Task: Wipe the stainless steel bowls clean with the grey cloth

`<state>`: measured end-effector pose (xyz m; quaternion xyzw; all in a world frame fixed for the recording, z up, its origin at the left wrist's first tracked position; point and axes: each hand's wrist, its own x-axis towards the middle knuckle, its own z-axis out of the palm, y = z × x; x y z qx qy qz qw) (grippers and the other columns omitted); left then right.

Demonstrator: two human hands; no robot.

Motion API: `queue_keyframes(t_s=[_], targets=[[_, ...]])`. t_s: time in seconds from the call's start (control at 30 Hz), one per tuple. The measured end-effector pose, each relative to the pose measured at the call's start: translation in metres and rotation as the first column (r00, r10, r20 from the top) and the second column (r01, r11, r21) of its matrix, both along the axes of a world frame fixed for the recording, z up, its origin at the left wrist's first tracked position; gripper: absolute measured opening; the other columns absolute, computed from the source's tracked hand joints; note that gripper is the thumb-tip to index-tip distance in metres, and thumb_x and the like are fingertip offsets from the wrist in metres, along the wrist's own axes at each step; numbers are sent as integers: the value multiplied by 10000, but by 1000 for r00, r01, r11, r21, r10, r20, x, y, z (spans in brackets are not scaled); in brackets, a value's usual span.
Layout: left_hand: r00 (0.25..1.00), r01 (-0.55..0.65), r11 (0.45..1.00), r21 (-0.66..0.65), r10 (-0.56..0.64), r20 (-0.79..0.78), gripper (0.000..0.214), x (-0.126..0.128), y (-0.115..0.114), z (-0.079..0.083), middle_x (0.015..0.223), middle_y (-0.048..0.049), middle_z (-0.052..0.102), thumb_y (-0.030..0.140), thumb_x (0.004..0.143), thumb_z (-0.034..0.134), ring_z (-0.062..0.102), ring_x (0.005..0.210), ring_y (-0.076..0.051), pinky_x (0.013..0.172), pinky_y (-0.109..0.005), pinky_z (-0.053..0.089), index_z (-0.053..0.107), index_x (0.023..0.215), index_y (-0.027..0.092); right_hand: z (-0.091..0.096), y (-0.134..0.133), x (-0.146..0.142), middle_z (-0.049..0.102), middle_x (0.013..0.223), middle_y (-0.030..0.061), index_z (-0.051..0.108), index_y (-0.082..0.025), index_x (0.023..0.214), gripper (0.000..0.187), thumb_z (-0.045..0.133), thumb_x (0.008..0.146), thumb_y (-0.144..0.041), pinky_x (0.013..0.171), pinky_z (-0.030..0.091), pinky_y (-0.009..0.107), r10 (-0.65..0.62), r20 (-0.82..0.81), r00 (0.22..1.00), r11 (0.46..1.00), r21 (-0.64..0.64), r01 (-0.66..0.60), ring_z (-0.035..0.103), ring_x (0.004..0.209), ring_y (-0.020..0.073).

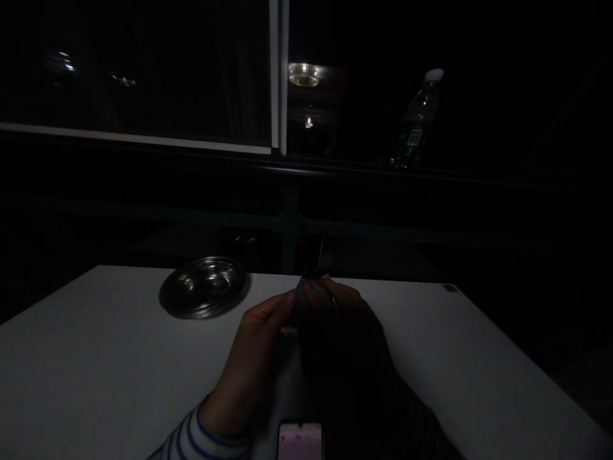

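Note:
My left hand and my right hand meet over the middle of the white table. Between their fingers is a small dark piece with a speckled, textured surface, perhaps knitted. A thin straight rod, like a needle, sticks up from it. The left thumb and forefinger pinch its left edge. My right fingers curl over its top and right side. Deep shadow covers most of the right hand and the lower part of the piece.
Stacked shiny metal plates stand at the table's back left. A lit phone lies at the near edge, below my hands. The white table ends just beyond my hands. A clear bottle stands by the dark window.

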<state>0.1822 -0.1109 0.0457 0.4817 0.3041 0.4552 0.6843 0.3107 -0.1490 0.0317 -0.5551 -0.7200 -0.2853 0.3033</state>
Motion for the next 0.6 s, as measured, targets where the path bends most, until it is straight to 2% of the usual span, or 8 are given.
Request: queue_keyframes(t_s=[0.13, 0.3, 0.37, 0.5, 0.6], targets=[[998, 48, 999, 7, -48, -35, 250, 1, -1, 1, 825, -42, 717, 333, 765, 594, 593, 695, -168, 685, -258, 426, 720, 914, 176, 5, -1, 3, 583, 1002, 129, 510, -129, 1160, 346, 416, 876, -303, 716, 493, 353, -58, 15, 998, 998, -40, 58, 523, 930, 226], [999, -43, 999, -1, 43, -4, 226, 0, 2, -2, 841, -30, 718, 317, 766, 604, 590, 724, -147, 720, -238, 421, 719, 918, 195, -8, 1, -1, 536, 1134, 114, 454, -170, 1219, 379, 447, 848, -248, 813, 471, 367, 25, -2, 1000, 999, 24, -25, 480, 1054, 230], [999, -45, 999, 5, 46, -19, 222, 0, 2, -2, 812, -25, 714, 307, 770, 602, 578, 696, -139, 696, -232, 417, 719, 913, 184, -7, 2, -1, 541, 1136, 121, 465, -156, 1209, 378, 455, 843, -250, 794, 477, 376, 9, 28, 1000, 1000, 24, -10, 494, 1033, 242], [999, 17, 1000, -9, -17, -34, 227, 2, -1, -1, 680, -4, 685, 295, 774, 594, 541, 608, -132, 623, -232, 406, 718, 916, 169, 4, 1, 4, 599, 1022, 133, 512, -109, 1155, 336, 409, 865, -243, 723, 502, 374, -67, 47, 997, 995, -68, 70, 544, 925, 239], [1000, -13, 1000, -19, 12, -21, 224, 2, -1, -1, 694, -5, 689, 293, 776, 592, 536, 603, -129, 604, -227, 399, 717, 914, 170, 3, 0, 3, 591, 1041, 132, 507, -114, 1160, 339, 412, 862, -246, 763, 499, 355, -12, 13, 1000, 998, -69, 13, 529, 973, 230]])
